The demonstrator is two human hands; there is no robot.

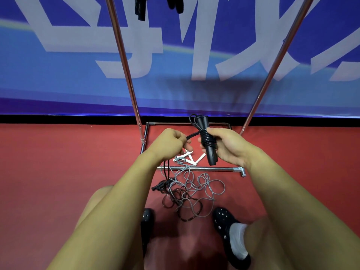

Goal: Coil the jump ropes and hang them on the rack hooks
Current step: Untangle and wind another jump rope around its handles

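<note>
The person squats on the red floor (58, 162) in front of a metal rack (200, 168), arms stretched forward. The right hand (227, 146) is closed around the handles of a black jump rope (207, 142), which already has several turns of cord wound around them. The left hand (171, 142) pinches the free end of the same cord and holds it just beside the bundle, so I judge the winding of this rope is near its end but not finished. On the floor between the feet and the near bar of the rack lies a loose grey rope (196, 184) with white handles (190, 157), tangled together with a dark brown rope (181, 203); both are still uncoiled. At the far top, two dark things (140, 6) hang from the rack, perhaps ropes already hung, but I cannot tell for sure. So at least two ropes are left to coil, and the black one is not yet hung.
</note>
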